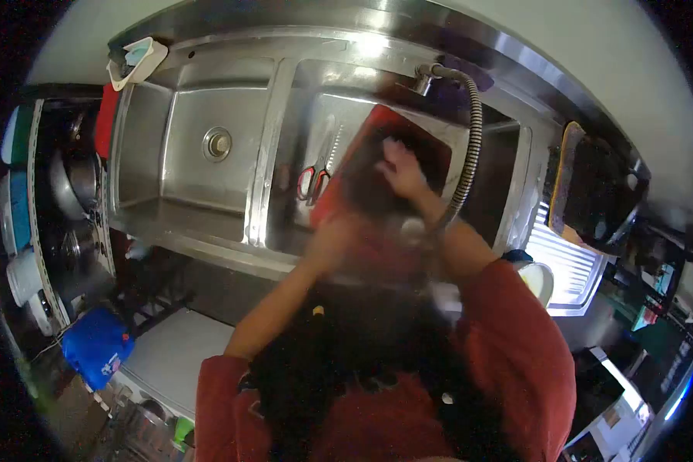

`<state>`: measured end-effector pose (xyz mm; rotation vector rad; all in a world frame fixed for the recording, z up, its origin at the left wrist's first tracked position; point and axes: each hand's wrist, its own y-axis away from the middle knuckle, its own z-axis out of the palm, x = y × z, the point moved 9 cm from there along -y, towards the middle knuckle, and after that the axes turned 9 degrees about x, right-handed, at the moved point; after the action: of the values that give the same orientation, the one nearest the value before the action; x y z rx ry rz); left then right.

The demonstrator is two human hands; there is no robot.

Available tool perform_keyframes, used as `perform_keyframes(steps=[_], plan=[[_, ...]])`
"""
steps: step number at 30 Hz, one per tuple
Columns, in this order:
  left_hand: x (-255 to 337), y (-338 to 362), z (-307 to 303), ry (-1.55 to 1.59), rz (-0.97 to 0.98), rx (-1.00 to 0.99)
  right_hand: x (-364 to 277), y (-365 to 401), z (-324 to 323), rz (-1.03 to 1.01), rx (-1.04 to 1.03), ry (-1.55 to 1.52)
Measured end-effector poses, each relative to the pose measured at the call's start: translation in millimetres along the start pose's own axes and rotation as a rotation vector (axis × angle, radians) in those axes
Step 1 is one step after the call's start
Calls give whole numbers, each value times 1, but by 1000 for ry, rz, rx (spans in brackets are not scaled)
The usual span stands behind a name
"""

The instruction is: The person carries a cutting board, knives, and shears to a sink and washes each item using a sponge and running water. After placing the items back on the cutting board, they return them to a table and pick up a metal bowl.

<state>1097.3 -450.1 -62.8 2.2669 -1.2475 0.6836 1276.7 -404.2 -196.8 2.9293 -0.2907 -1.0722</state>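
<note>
In the right-hand sink basin [308,100] sits a red rectangular tray-like piece [333,202] with a dark inner face. My right hand [402,171] lies over that dark face, fingers stretched and thumb apart. At the near left corner of the red piece is my left hand [335,242]; its fingers are blurred and partly hidden, and I cannot tell whether they grip the edge. Scissors with red and black handles [313,183] rest on the basin floor left of the red piece. A coiled metal faucet hose [473,131] arches beside my right forearm.
The left basin [208,189] has a round drain [217,144]. A white caddy [137,63] stands at the far left corner. Right of the sink are a dark board with a tan edge [574,177] and a ribbed drainboard [566,266] with a bowl [537,281].
</note>
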Motion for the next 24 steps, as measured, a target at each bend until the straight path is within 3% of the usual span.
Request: perform_keyframes(steps=[1,5,9,10,12,15,17,18,20,24], plan=[[-3,-3,6,-10,-4,-32,34,-18,-2,105,93,18],[1,-8,5,-27,-78,-162,46,-52,-3,290,190,33],[-6,-3,12,-83,31,-46,-85,-35,29,-86,-126,108],[-6,-3,13,-101,49,-27,-93,-16,26,-86,-127,110],[-12,-2,20,-119,67,-9,-130,14,14,-376,-41,11],[-8,1,13,-107,132,151,-110,34,-21,-411,-80,-114],[-12,-6,20,-142,-32,-122,-38,25,-19,-249,82,-48],[-13,-3,22,-135,-40,-124,-37,28,-14,-249,72,-51],[-4,0,-1,42,76,155,-8,30,-18,62,173,179],[-12,8,2,-37,70,223,-64,70,3,-66,15,287]])
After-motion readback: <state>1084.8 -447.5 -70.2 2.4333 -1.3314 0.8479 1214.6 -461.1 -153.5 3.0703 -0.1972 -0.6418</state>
